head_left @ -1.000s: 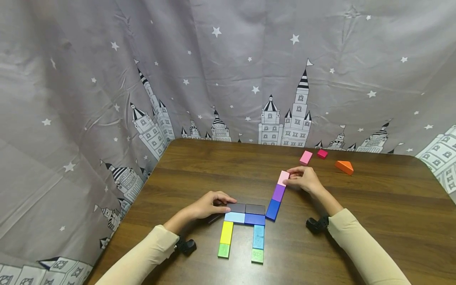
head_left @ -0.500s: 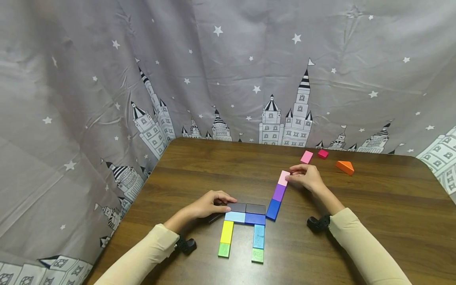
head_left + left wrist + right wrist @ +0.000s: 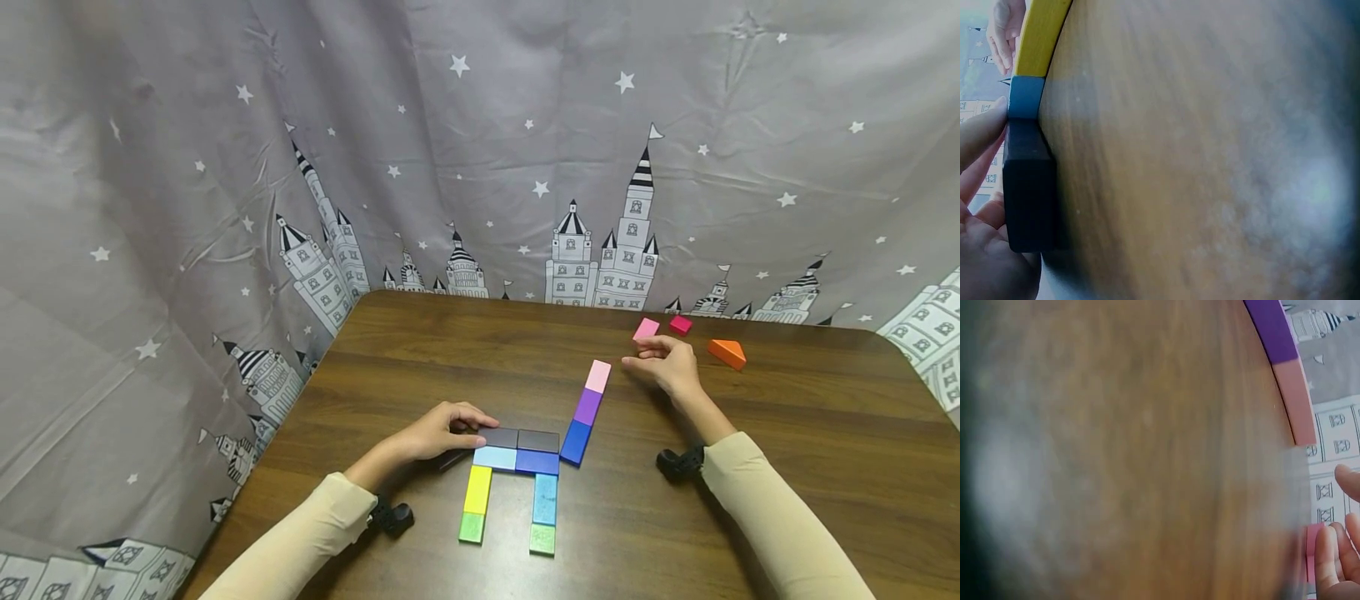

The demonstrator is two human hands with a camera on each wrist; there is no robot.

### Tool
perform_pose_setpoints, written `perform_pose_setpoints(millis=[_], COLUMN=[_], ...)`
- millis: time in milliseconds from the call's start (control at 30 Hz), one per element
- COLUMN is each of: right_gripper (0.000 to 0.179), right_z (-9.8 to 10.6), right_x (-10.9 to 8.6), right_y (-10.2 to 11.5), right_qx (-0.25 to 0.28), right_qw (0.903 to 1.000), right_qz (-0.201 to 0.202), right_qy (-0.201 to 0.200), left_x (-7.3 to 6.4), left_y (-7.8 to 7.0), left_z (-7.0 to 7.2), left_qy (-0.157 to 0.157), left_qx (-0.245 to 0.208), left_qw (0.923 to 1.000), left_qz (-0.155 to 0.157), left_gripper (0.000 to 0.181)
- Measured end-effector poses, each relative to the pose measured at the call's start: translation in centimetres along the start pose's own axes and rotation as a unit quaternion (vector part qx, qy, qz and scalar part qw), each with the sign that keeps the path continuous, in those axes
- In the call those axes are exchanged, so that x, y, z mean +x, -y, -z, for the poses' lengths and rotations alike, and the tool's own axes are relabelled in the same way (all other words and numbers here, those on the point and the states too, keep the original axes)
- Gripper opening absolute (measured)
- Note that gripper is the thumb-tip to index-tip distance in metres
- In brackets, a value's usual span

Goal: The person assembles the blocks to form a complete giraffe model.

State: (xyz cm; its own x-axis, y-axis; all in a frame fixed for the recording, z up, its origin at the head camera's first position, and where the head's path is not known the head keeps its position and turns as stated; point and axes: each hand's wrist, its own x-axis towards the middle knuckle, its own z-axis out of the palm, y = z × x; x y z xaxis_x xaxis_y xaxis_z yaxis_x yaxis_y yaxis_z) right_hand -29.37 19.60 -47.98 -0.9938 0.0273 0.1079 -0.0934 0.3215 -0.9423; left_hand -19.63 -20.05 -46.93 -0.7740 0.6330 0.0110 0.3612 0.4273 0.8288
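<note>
Gray curtain point(image 3: 450, 125) printed with stars and castles hangs behind a brown wooden desk point(image 3: 405, 350). At left, a person's left hand point(image 3: 435, 431) pinches the end of a dark gray block point(image 3: 502, 437) between thumb and finger, a dark strip point(image 3: 452, 460) partly hidden beside it. On its near side lie a light blue block point(image 3: 493, 457), a yellow block point(image 3: 477, 489) and a green block point(image 3: 472, 527). Next, a second dark block point(image 3: 537, 441), a blue block point(image 3: 536, 462), a teal block point(image 3: 545, 498) and a light green block point(image 3: 542, 539) run far to near. Rightward, a dark blue block point(image 3: 575, 442), a purple block point(image 3: 587, 407) and a pale pink block point(image 3: 597, 375) form a slanting line. Beyond, a pink block point(image 3: 646, 327) sits partly behind the empty right hand point(image 3: 670, 367), thumb and fingers parted; whether they touch cannot be told. A red block point(image 3: 680, 324) and an orange triangular block point(image 3: 727, 353) lie far right.
</note>
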Motion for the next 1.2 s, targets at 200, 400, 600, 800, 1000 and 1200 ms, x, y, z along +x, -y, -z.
perform_pose_setpoints(millis=[200, 400, 600, 800, 1000, 1200], right_gripper=[0.051, 0.056, 0.064, 0.069, 0.071, 0.069], right_z=[0.6, 1.1, 1.6, 1.7, 1.5, 1.4], right_x=[0.5, 1.4, 2.2, 2.6, 3.3, 3.7], right_y=[-0.2, -0.6, -0.6, -0.2, -0.4, -0.6], right_qx=[-0.01, -0.035, -0.057, -0.07, -0.069, -0.086], right_qw=[0.9994, 0.9964, 0.9936, 0.9932, 0.9938, 0.9922], right_qz=[-0.007, -0.042, -0.068, -0.069, -0.07, -0.078], right_qy=[-0.033, -0.065, -0.071, -0.062, -0.051, -0.046], left_x=[0.0, 0.0, 0.1, 0.1, 0.1, 0.0], left_y=[0.2, 0.2, 0.3, 0.6, 0.6, 0.4], left_z=[0.0, 0.0, -0.1, -0.2, -0.2, 0.0], left_qy=[-0.001, -0.001, -0.002, -0.001, 0.0, 0.001], left_qx=[0.001, -0.002, -0.002, -0.003, -0.003, -0.002], left_qw=[1.0, 1.0, 1.0, 1.0, 1.0, 1.0], left_qz=[0.001, -0.001, -0.002, -0.008, -0.005, -0.003], left_gripper=[0.031, 0.031, 0.031, 0.031, 0.031, 0.031])
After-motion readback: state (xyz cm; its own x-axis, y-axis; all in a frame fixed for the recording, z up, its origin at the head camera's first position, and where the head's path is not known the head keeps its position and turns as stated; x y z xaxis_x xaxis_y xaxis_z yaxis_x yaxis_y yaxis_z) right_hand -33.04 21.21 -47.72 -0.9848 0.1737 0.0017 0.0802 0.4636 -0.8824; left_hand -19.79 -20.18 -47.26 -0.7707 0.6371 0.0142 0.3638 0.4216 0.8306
